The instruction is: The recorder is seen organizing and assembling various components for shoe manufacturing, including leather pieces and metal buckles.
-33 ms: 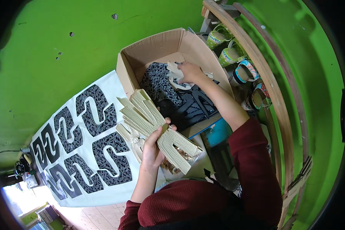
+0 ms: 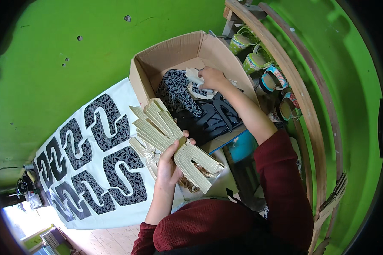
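Note:
My left hand (image 2: 171, 163) is closed round a thick stack of cream textured cut-out pieces (image 2: 161, 127), H-like in outline with slits at both ends. The stack fans out at its upper end, in front of the box's near corner. Inside the cardboard box (image 2: 170, 51), my right hand (image 2: 212, 78) grips a pale cream piece (image 2: 193, 75) between its fingers. Beneath that hand lie a cream curved strip (image 2: 204, 94), a black-and-white patterned piece (image 2: 174, 87) and shiny black cut-outs (image 2: 217, 117).
A white-covered table (image 2: 95, 163) on the left bears rows of black patterned S-shaped cut-outs (image 2: 123, 170). Gold-coloured bits (image 2: 191, 185) lie under the stack. Sandals (image 2: 254, 61) stand on a rack to the right, behind a curved wooden rail (image 2: 300, 80). A green wall rises behind the box.
My right hand and the pale piece have shifted very slightly in the box. My left hand and its stack have hardly moved.

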Action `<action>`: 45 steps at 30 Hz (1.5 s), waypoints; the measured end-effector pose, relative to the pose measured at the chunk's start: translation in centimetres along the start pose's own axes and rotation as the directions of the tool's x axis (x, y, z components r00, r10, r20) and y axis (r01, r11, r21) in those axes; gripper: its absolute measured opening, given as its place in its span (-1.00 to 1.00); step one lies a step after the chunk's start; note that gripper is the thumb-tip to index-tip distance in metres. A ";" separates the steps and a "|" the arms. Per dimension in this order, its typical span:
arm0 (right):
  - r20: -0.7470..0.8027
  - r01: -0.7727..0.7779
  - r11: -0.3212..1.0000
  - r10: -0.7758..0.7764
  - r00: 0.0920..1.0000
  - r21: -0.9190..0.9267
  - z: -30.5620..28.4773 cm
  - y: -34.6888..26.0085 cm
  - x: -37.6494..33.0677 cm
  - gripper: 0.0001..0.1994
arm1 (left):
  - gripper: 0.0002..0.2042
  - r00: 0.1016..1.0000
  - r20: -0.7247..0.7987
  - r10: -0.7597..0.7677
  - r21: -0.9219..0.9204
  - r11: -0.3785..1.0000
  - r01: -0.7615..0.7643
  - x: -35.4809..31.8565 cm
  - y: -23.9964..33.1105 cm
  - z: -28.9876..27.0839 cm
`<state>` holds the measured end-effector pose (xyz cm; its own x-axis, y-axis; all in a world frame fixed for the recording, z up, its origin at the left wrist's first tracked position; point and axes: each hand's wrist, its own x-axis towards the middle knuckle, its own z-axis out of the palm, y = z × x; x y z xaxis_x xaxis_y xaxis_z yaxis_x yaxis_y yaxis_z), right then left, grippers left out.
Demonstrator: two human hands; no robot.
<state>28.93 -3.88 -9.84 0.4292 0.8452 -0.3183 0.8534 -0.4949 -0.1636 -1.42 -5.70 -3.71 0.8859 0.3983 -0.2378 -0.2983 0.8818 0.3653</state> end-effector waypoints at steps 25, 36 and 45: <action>0.084 0.194 0.887 -0.175 0.981 -0.418 0.5 -6.4 0.3 -0.54 | -0.56 0.992 -0.122 -0.019 0.036 0.999 0.023 -0.6 0.7 -2.2; -0.268 0.130 0.906 -0.252 0.930 -0.403 1.4 -6.0 0.2 -0.84 | -0.54 0.996 -0.084 -0.011 0.073 0.997 0.017 -0.7 0.8 -2.0; -0.311 0.178 0.908 -0.307 0.899 -0.380 -0.9 -3.5 -0.3 -0.87 | -0.60 0.996 -0.067 -0.060 0.080 0.995 0.066 -0.4 1.1 -1.9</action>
<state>26.11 -2.26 -8.34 0.2162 0.9748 0.0544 0.9635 -0.2220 0.1495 -2.79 -4.41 -4.92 0.8766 0.3604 -0.3189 -0.2101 0.8828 0.4202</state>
